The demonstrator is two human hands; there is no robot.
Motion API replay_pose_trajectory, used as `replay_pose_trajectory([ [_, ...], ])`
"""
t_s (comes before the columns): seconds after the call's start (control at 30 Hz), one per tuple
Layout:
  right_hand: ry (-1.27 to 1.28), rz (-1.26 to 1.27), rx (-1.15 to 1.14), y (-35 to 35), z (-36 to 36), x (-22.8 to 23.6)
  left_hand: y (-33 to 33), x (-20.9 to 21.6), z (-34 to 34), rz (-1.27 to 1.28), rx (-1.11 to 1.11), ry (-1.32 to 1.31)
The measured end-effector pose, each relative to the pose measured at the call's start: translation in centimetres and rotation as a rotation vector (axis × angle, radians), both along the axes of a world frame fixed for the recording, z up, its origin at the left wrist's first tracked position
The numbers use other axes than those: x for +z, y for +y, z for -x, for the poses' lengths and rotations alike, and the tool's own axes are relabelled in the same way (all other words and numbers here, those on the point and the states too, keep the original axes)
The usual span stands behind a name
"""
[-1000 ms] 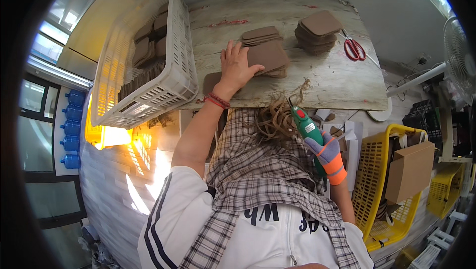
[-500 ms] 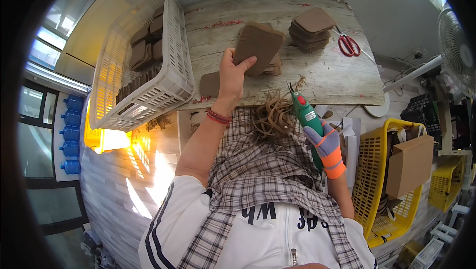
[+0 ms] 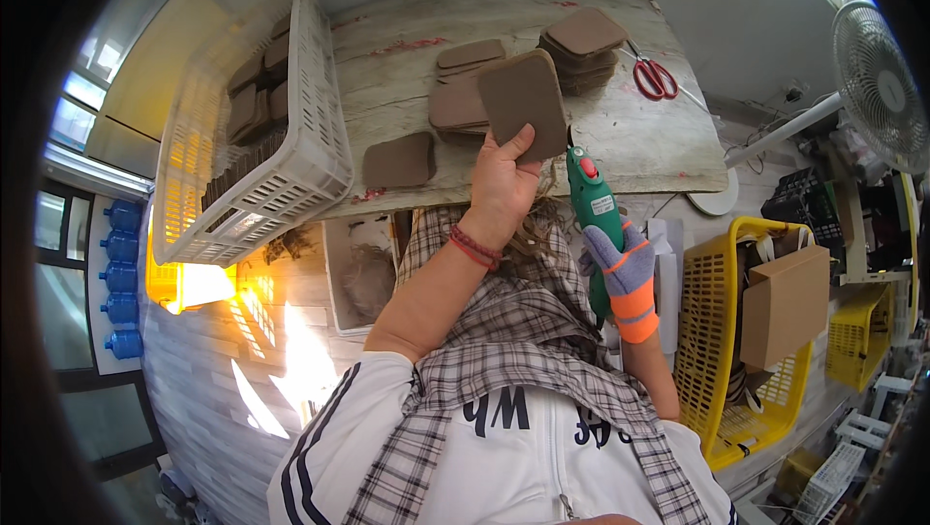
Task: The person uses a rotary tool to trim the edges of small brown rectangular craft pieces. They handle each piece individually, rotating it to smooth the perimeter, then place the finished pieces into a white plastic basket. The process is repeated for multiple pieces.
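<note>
My bare left hand (image 3: 504, 186) grips a flat brown pad (image 3: 526, 99) with rounded corners by its lower edge, thumb on top. In my gloved right hand (image 3: 625, 278) is a pair of green electric scissors (image 3: 593, 200) with a red button. Their tip is by the pad's right edge; whether it touches, I cannot tell. Curly brown trimmings (image 3: 536, 225) lie on my checked apron, partly hidden by my left hand. Behind the held pad are loosely piled pads (image 3: 455, 106), with one single pad (image 3: 399, 161) left of them.
A neat stack of pads (image 3: 587, 33) stands farther back, beside red-handled scissors (image 3: 656, 79). At left, a white crate (image 3: 325, 128) holds more pads. Right of me stand a yellow basket (image 3: 705, 360) with a cardboard box (image 3: 787, 307) in it, and a fan (image 3: 880, 84).
My left hand has carried the pad to the right, up to the tip of the electric scissors. The piled pads behind are more exposed. The whole view has shifted slightly.
</note>
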State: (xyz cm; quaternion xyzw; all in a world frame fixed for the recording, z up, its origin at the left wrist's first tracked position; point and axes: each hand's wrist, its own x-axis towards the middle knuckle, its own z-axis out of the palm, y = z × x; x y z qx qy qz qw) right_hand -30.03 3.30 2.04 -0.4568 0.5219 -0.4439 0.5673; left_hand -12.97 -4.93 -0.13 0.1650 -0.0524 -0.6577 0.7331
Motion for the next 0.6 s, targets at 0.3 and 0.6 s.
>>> replay_pose_trajectory([
  [0.3,-0.023,-0.036,-0.033,-0.6,0.8,0.9,2.1,-1.0,2.0,0.044,-0.147,-0.101],
  [0.6,0.049,-0.033,0.004,-0.7,2.5,2.2,3.4,-2.7,-0.3,0.065,-0.213,-0.349],
])
